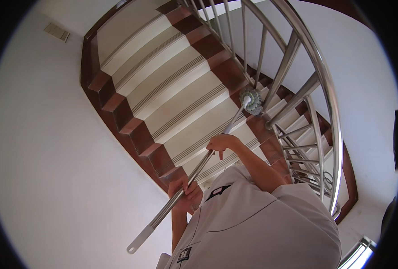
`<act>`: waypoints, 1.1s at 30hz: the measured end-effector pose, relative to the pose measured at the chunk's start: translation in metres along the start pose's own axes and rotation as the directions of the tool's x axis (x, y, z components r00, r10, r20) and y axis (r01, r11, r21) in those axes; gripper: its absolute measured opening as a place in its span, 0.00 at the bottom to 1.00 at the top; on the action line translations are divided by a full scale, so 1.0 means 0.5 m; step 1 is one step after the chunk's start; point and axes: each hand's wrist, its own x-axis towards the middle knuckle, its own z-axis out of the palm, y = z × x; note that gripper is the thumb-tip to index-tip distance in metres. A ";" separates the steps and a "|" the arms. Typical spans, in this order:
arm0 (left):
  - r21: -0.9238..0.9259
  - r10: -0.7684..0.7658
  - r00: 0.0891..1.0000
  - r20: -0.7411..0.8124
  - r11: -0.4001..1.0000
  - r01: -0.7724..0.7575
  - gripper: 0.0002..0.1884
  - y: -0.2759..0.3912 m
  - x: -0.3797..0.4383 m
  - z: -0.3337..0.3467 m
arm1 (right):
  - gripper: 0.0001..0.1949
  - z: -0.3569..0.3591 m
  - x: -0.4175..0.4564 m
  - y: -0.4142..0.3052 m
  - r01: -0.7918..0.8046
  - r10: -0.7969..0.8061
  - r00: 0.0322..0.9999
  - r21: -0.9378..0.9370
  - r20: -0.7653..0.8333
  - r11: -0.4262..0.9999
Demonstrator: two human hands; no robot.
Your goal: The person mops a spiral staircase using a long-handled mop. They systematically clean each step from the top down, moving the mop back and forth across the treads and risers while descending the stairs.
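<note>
A mop with a metal pole (162, 212) slants across in front of me. Its grey plastic grip with a hanging hole is at the lower left. My left hand (186, 193) is closed around the lower part of the pole. Further up, my right hand (220, 143) holds the pole near a grey plastic collar, with one finger sticking out. The round mop head (252, 101), made of grey-green strips, rests against the dark red stair border (257, 129), beside the foot of a railing post (281, 70).
Cream stair treads (185, 111) with dark groove lines run across the middle. On the right curves a stainless steel handrail (331, 111) with balusters, and another flight (296, 124) shows beyond it. A white wall (67, 151) bounds the left, with a wall plate (57, 32).
</note>
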 end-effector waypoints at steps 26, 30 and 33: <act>0.914 0.685 0.605 0.405 -0.323 -0.247 0.12 -0.088 0.133 0.192 | 0.13 0.018 0.054 -0.052 0.236 -0.320 0.466 -0.233 -0.825 0.943; 0.850 0.620 0.588 0.519 -0.303 -0.431 0.14 -0.077 0.203 0.170 | 0.12 0.009 0.109 -0.016 0.333 -0.380 0.299 -0.278 -0.875 0.901; 0.830 0.535 0.640 0.551 -0.276 -0.484 0.16 -0.054 0.211 0.165 | 0.10 0.000 0.152 0.007 0.493 -0.411 0.270 -0.242 -0.871 0.836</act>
